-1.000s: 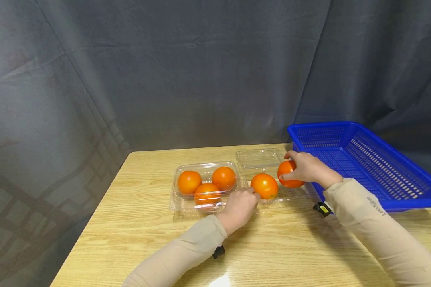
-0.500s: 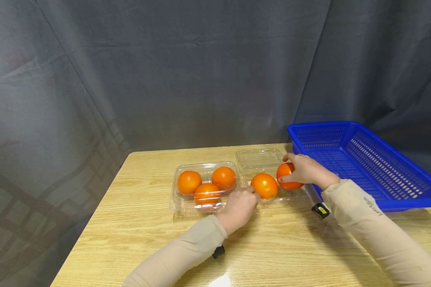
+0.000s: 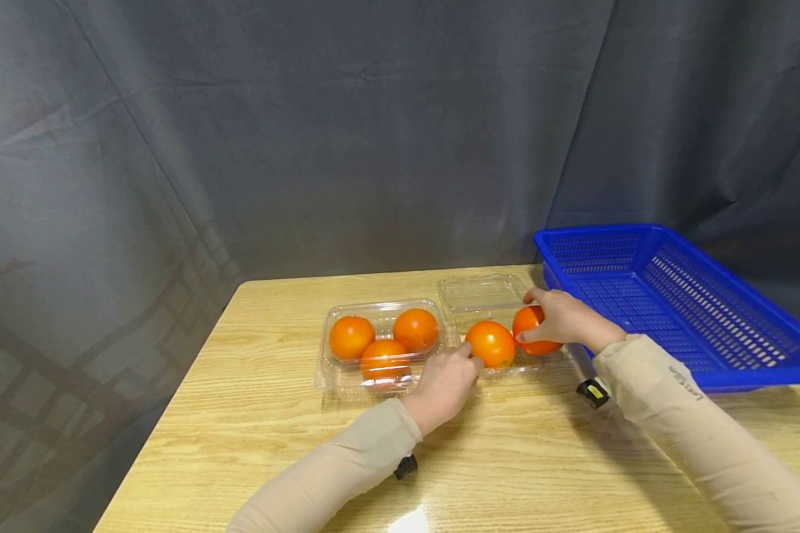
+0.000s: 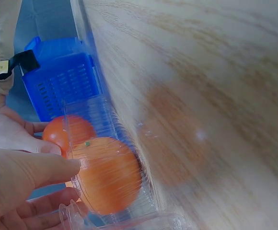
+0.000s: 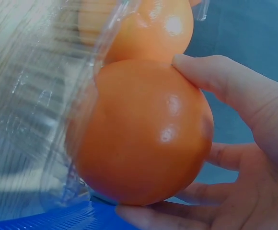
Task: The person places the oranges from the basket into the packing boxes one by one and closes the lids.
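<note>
My right hand (image 3: 571, 318) holds an orange (image 5: 141, 129) in the right end of a clear plastic clamshell box (image 3: 480, 295), thumb on one side and fingers spread round the other. Another orange (image 3: 490, 344) sits in the same box, right against the first. At the box's left front edge, my left hand (image 3: 444, 385) grips the clear wall; the left wrist view shows its thumb (image 4: 57, 167) at the wall beside the orange. To the left, a second clear box (image 3: 333, 379) contains three oranges (image 3: 351, 338).
A blue plastic basket (image 3: 760, 296) with slotted sides stands at the right of the wooden table (image 3: 240, 437), close to the right hand and sleeve. Dark grey cloth (image 3: 373, 148) hangs behind the table.
My right hand has lowered its orange slightly down and left, closing up to the orange beside it. The left hand has stayed in place.
</note>
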A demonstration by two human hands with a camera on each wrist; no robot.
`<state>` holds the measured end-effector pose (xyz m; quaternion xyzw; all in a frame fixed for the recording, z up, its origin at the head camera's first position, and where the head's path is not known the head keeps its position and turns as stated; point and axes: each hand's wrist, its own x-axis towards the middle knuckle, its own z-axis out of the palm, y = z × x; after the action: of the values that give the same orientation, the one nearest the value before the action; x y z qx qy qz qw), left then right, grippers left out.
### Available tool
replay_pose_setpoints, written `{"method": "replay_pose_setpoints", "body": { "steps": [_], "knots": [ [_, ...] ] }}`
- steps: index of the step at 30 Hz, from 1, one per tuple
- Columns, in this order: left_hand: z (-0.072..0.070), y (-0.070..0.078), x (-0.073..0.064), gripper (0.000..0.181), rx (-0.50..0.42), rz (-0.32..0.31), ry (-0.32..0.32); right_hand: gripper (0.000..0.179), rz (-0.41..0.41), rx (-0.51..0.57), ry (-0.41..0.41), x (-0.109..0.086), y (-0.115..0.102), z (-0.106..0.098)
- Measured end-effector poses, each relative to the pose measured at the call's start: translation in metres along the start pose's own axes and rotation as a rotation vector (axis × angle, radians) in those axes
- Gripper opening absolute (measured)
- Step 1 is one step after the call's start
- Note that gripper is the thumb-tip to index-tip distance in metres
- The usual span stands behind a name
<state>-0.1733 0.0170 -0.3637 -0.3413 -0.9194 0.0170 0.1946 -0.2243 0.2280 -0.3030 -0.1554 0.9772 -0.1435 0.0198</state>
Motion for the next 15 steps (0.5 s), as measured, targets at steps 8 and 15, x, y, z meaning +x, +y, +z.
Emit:
{"method": "replay_pose_setpoints", "body": {
  "steps": [8,15],
  "knots": [
    [-0.0009,0.0001,-0.0009,0.003,0.016,0.008,0.002,0.061,-0.033,-0.011,0.003,0.0027,0.0018,0.0055],
    [-0.0022,0.0004,-0.0002,0.002,0.023,0.005,-0.004,0.058,-0.049,0.0,0.012,0.0039,0.0013,0.0096]
  ]
}}
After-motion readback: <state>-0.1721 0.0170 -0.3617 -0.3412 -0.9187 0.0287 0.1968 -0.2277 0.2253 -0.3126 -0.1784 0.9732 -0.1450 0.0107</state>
